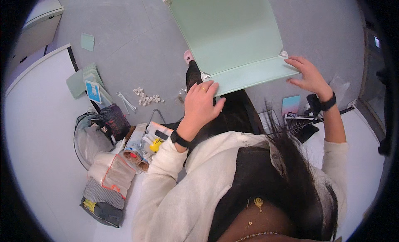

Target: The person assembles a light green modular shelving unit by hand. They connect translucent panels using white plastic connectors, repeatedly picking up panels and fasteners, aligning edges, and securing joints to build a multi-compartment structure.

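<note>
A pale green panel structure (232,34) stands in front of me, its thin sheets joined at the corners by white plastic connectors (284,54). Along its near side runs a narrow green panel (253,75). My left hand (200,104) is closed on this panel's left end, with fingertips by the connector (204,77) there. At the other end, my right hand (309,77) spans the panel's width, fingers at the corner and thumb near the lower edge. Part of each grip is hidden behind the panel.
On the floor at left lie many white connectors (147,97), white rods (126,101) and stacked green sheets (93,75). Nearer are a clear zip bag (112,171) and a yellow item (156,145). A pink-and-blue box (290,105) sits at right beside a dark object (314,104).
</note>
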### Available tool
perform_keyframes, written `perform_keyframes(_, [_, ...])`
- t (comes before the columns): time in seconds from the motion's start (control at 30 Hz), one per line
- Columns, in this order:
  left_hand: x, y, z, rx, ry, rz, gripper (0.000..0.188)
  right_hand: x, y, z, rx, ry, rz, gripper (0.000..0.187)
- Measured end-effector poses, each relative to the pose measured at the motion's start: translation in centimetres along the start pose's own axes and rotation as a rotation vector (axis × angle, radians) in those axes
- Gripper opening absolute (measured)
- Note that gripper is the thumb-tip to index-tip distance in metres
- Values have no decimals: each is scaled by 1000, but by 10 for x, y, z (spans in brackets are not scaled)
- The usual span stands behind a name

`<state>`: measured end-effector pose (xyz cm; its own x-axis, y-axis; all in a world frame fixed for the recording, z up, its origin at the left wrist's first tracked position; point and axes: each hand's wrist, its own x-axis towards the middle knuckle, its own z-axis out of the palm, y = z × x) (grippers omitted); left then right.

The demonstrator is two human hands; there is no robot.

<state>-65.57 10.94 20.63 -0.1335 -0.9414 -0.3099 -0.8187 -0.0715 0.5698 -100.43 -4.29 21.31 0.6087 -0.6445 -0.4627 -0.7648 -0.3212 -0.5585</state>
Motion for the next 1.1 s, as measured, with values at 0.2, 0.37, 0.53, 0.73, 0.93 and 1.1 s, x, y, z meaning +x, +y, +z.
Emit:
perform_keyframes(0.2, [14,-12,28,134,-149,-73,26,22,14,4,-341,-216,-39,7])
perform_keyframes(0.37, [9,-18,39,104,-87,-46,28,21,30,12,-302,-127,-124,14])
perform_keyframes(0.53, [13,-18,37,143,-126,-73,27,25,35,14,-273,-100,-147,12])
perform_keyframes(0.73, [10,-20,38,118,-85,-32,28,25,36,14,-219,-79,-176,18])
perform_keyframes(0.93, [8,-25,46,136,-20,29,19,26,34,15,-208,-90,-148,25])
perform_keyframes(1.1, [7,-27,48,158,0,63,18,22,37,17,-230,-92,-145,28])
